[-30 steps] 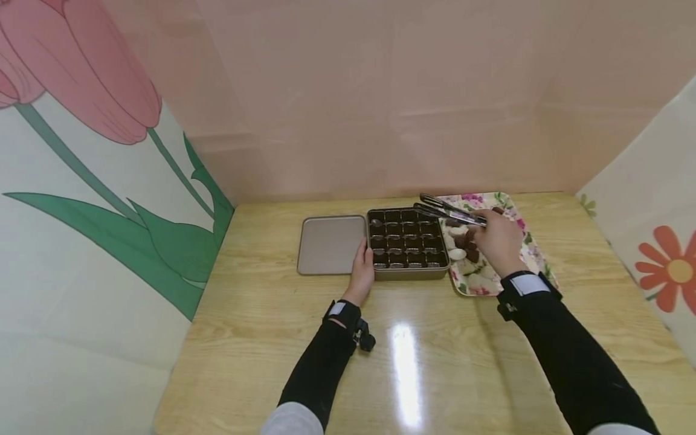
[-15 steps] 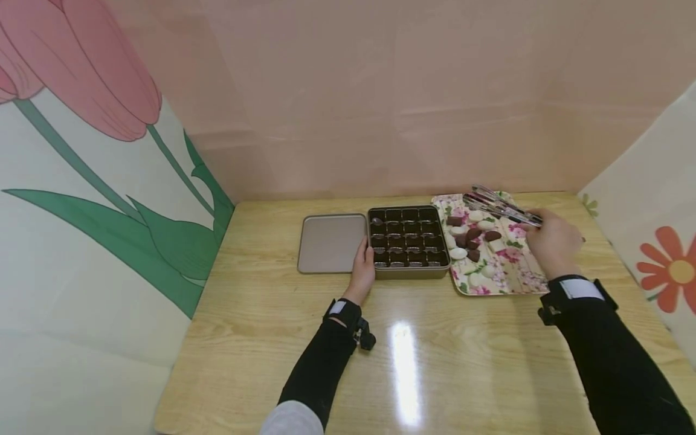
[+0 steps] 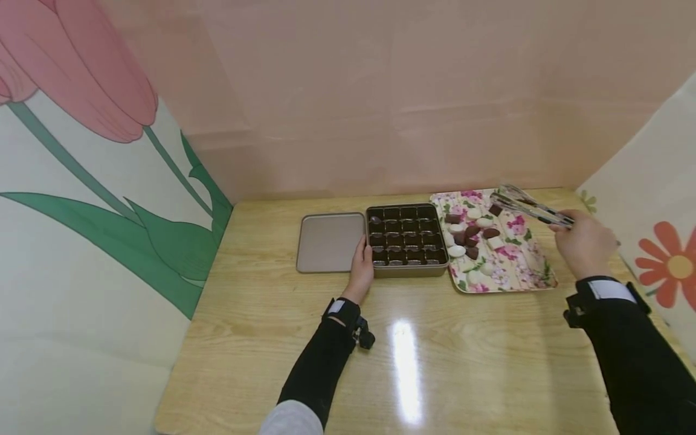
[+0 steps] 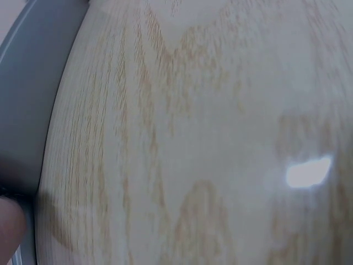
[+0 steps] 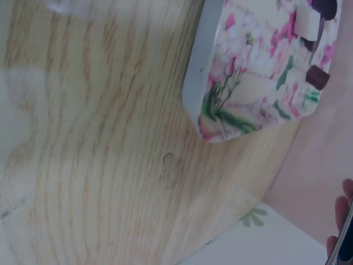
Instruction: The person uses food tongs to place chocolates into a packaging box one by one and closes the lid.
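Note:
My right hand (image 3: pixel 586 244) grips a pair of metal tongs (image 3: pixel 535 208), their tips spread over the far right part of a floral tray (image 3: pixel 522 275). Just below the tips, a dark square chocolate (image 3: pixel 495 209) lies on the tray. Brown and white chocolates (image 3: pixel 472 231) sit in a loose group on the tray's left half. My left hand (image 3: pixel 361 272) rests along the left side of a metal tin (image 3: pixel 410 273), straight fingers at its wall. A dark divided insert (image 3: pixel 410 232) fills the tin, with a small rounded piece (image 3: pixel 375 220) in its far left compartment.
A flat grey lid (image 3: pixel 330 243) lies left of the tin, close against it. Wooden table (image 3: pixel 304 338) extends in front. A pink backdrop (image 3: pixel 380 121) rises behind the table's far edge, with printed flower sheets (image 3: pixel 671 254) at both sides.
My right hand has moved right with the tongs, from over the tin's right edge to the tray's far right part, uncovering the chocolates. My left hand stays at the tin.

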Demonstrator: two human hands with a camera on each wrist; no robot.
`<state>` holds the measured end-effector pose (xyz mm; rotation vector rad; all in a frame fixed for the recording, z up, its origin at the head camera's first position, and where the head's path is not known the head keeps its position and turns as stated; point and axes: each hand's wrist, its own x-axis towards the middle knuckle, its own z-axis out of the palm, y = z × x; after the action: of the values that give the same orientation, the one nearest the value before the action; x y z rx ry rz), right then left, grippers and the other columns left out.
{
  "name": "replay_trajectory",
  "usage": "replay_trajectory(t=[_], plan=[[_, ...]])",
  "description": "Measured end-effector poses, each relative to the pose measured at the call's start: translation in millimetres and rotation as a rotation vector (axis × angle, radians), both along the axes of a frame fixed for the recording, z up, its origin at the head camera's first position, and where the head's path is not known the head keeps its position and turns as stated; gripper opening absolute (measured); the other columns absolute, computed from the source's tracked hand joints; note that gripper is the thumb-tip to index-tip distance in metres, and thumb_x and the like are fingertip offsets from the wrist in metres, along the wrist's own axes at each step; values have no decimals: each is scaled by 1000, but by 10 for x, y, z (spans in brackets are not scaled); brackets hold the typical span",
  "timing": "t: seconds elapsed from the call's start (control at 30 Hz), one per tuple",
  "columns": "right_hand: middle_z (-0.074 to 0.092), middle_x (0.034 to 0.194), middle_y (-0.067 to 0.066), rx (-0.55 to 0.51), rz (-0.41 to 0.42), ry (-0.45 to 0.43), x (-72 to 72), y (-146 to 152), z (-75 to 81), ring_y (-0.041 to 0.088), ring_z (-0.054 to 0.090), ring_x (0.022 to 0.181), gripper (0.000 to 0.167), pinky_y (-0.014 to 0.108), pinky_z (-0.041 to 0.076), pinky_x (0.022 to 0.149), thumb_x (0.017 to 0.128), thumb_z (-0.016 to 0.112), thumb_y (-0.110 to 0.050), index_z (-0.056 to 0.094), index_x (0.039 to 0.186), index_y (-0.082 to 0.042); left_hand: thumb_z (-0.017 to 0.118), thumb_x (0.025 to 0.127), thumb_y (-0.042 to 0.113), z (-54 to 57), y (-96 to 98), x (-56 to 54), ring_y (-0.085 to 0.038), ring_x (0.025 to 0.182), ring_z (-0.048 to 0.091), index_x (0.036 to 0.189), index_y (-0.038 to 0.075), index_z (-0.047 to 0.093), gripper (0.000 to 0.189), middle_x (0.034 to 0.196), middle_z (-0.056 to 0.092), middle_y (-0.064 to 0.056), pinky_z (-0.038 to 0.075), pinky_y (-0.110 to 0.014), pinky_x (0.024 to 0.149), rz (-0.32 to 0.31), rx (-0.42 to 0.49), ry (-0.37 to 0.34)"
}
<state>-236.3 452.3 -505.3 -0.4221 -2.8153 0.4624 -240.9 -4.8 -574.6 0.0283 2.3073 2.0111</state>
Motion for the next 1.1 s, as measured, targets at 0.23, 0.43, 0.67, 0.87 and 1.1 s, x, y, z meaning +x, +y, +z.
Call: replay_trajectory(t=[0.23, 0.43, 0.67, 0.87, 1.1], plan=[[59, 111, 32, -57, -21, -6, 25, 61, -36, 52, 53, 92, 43, 65, 34, 73, 100, 60, -27, 57, 128, 5, 31, 111, 28, 15, -2, -8, -28, 148, 21, 160, 13, 20, 52, 163, 21, -10, 21, -43, 119, 9, 1, 3], [60, 107, 32, -39, -54, -22, 25, 154, -149, 51, 55, 89, 41, 55, 36, 61, 98, 62, -28, 58, 124, 4, 30, 111, 30, -18, 4, 0, -27, 148, 20, 160, 14, 18, 53, 163, 20, -8, 20, -42, 119, 0, 0, -8], [64, 97, 31, 8, -36, -47, -34, 130, -232, 51, 58, 83, 38, 59, 37, 62, 95, 65, -24, 60, 119, 5, 30, 111, 28, -27, -3, -9, -29, 148, 18, 160, 11, 19, 53, 163, 19, -10, 19, -45, 120, -2, 20, 10], [63, 97, 31, 18, -44, -87, -106, 85, -311, 49, 59, 80, 37, 57, 39, 58, 95, 66, -23, 60, 117, 5, 31, 111, 28, -28, -8, -14, -28, 148, 18, 160, 12, 19, 53, 163, 19, -10, 19, -44, 120, -5, 13, 4], [63, 98, 31, -9, -35, -101, -126, 41, -351, 50, 59, 82, 36, 58, 38, 60, 94, 62, -23, 60, 117, 5, 30, 111, 27, -13, -9, -18, -29, 148, 19, 159, 8, 18, 53, 163, 20, -12, 20, -43, 119, -3, -8, 15]])
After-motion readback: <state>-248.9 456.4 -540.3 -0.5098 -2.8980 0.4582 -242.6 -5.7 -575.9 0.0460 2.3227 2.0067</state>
